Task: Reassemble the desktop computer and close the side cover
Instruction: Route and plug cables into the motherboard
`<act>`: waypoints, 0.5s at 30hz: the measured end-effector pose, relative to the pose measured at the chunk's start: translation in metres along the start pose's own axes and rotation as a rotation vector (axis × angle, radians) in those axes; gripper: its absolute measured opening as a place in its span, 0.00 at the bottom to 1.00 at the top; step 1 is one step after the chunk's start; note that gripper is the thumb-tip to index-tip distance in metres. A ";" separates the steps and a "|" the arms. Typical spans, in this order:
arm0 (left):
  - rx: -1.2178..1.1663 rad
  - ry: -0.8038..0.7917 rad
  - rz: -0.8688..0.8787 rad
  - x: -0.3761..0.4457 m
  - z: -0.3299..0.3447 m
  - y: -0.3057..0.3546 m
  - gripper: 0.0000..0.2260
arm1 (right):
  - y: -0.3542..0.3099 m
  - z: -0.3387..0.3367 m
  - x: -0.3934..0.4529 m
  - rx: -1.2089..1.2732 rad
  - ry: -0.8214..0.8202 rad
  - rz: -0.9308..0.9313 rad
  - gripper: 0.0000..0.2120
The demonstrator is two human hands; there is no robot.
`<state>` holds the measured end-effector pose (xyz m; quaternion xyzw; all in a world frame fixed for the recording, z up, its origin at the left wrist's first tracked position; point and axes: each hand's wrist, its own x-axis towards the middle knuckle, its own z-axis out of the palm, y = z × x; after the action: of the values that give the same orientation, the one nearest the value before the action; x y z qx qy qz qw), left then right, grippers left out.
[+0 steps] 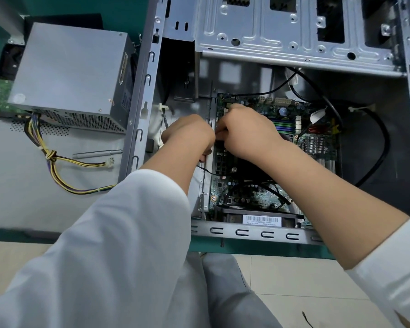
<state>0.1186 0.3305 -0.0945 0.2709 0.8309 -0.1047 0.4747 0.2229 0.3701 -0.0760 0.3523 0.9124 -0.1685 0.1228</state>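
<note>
Case (149,67) open on its side on the green table (258,248) | motherboard (265,197) exposed inside | left hand (187,133) and right hand (244,131) curled together at the board's edge, grip unclear | power supply (69,74) outside, left

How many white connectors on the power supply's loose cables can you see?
1: a white connector lies on the grey panel, beside the silver rod. The other cable's end is hidden under the left sleeve.

A white barcode label (262,220) sits on the black part at the near edge of the computer case (253,233). Beneath its bars run lines of small print, one of which seems to read "Made in China"; the rest is too small to read.
</note>
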 end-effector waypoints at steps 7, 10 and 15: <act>-0.057 0.022 0.001 -0.001 0.003 0.000 0.05 | 0.000 0.004 0.002 0.054 0.034 0.018 0.08; -0.063 0.030 -0.001 0.001 0.004 -0.001 0.08 | -0.004 0.005 0.001 -0.014 0.052 0.015 0.08; -0.059 0.074 0.011 0.000 0.004 -0.001 0.07 | -0.007 0.004 -0.001 -0.027 0.073 0.052 0.09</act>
<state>0.1213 0.3278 -0.0964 0.2652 0.8491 -0.0673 0.4518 0.2189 0.3632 -0.0782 0.3802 0.9089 -0.1401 0.0986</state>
